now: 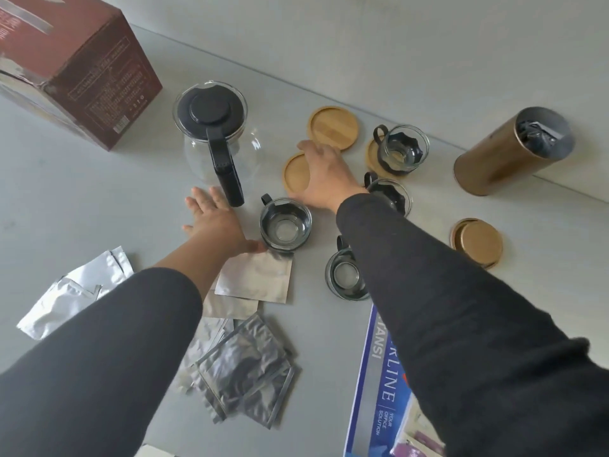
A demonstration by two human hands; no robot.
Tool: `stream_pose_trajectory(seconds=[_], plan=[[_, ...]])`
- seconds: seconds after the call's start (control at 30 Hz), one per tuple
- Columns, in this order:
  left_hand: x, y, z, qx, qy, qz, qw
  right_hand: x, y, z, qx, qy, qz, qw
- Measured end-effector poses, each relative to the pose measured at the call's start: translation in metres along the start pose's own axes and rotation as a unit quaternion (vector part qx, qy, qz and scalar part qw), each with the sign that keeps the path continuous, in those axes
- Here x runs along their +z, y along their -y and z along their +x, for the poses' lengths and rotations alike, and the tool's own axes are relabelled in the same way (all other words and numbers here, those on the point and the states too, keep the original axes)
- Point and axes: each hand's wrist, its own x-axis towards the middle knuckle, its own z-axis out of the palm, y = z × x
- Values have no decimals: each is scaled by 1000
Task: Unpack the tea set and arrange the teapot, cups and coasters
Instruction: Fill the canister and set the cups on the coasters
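Fingers (309,148) of your right hand (324,178) lie flat and loose on the round wooden coaster (296,173) mid-frame, gripping nothing. Your left hand (214,221) is spread open and empty too. You seem to be laying out coasters; next, slide this one clear, then stand the black-handled glass cup (286,224) on it.

Clear glossy glass teapot (211,140), matt wooden coasters (333,127), crinkled shiny foil sachets (253,275).

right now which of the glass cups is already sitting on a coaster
The far cup, nearest the gold canister, sits on a wooden coaster. The other three cups, including the one by the left hand, stand directly on the table.
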Motion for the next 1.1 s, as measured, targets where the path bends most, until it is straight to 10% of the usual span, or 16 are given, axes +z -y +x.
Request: stream_pose_trajectory(seconds=[0.23, 0.57, 1.1], plan=[[-1, 0, 1, -10, 3, 4, 1000, -14, -2, -14, 40, -8, 30, 999], [-3, 5, -4, 3, 7, 106, 994, 28, 14, -146, 69, -322, 9, 944], [-5, -4, -22, 33, 6, 167, 985, 50, 14, -173, 133, -330, 80, 931]])
